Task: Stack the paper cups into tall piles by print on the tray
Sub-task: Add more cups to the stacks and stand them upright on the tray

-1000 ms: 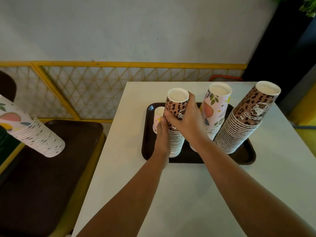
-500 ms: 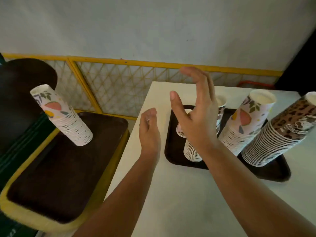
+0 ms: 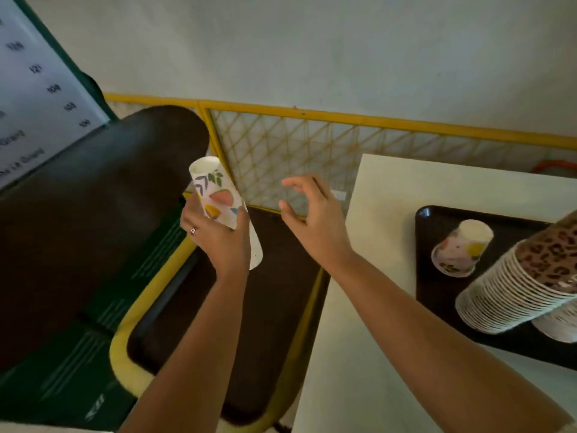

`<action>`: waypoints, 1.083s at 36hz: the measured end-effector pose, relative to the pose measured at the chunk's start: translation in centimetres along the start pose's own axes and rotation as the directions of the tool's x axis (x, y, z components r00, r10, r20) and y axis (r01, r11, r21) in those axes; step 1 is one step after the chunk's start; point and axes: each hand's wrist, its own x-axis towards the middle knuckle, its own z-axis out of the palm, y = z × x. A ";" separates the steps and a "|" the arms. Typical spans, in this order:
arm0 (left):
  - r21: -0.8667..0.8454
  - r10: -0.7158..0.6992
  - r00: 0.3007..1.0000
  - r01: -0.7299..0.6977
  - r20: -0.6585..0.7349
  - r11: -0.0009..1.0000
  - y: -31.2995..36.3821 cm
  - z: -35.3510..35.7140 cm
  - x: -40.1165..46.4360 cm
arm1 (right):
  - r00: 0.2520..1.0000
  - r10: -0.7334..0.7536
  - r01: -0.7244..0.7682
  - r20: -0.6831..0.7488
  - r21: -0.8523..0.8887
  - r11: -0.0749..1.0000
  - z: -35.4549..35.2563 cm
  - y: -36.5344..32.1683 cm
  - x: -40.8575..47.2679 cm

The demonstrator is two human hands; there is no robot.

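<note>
My left hand (image 3: 218,235) grips the middle of a leaning pile of white floral-print cups (image 3: 215,195) over the brown seat at the left. My right hand (image 3: 315,220) hovers just right of that pile with fingers spread, touching nothing. On the dark tray (image 3: 437,295) at the right stands a short pile of floral cups (image 3: 462,248), upside down. A tall tilted pile of leopard-print cups (image 3: 524,282) leans in front of it, with another pile's base (image 3: 559,326) partly hidden behind.
The tray sits on a white table (image 3: 390,189) whose left edge borders the yellow-rimmed brown seat (image 3: 274,307). A dark rounded chair back (image 3: 93,189) fills the left. A yellow lattice fence (image 3: 312,145) runs along the wall behind.
Both hands left the leopard pile on the tray and swung left. My left hand has taken hold of the floral pile on the seat; my right hand followed, open.
</note>
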 end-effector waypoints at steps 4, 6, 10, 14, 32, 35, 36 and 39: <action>0.140 -0.111 0.962 0.078 0.250 0.987 -4.3 -0.3 3.2 | 0.994 0.066 -0.067 0.089 0.007 0.998 4.7 -0.3 1.3; 0.125 -0.155 0.923 0.118 0.351 0.985 -5.9 -0.3 4.2 | 0.983 0.109 -0.113 0.147 0.020 0.993 6.7 -0.5 1.9; 0.048 -0.169 0.853 0.167 0.494 0.985 -8.2 -0.3 5.2 | 0.961 0.180 -0.196 0.211 0.059 0.979 10.1 -0.9 3.0; -0.047 -0.131 0.822 0.188 0.554 0.981 -10.4 0.1 5.6 | 0.949 0.248 -0.274 0.192 0.118 0.955 12.5 -1.2 3.7; -0.008 -0.137 0.758 0.184 0.638 0.983 -14.3 1.4 3.5 | 0.913 0.402 -0.408 0.073 0.138 0.902 12.3 0.4 2.6; 0.029 -0.140 0.773 0.155 0.619 0.987 -14.5 1.7 3.3 | 0.901 0.427 -0.433 0.075 0.161 0.887 11.9 0.5 2.2; 0.038 -0.137 0.776 0.145 0.616 0.989 -14.3 1.8 3.4 | 0.898 0.434 -0.440 0.074 0.161 0.883 11.8 0.5 2.2; 0.057 -0.149 0.757 0.146 0.636 0.988 -13.5 1.9 3.4 | 0.891 0.449 -0.453 0.060 0.175 0.874 11.0 0.2 2.1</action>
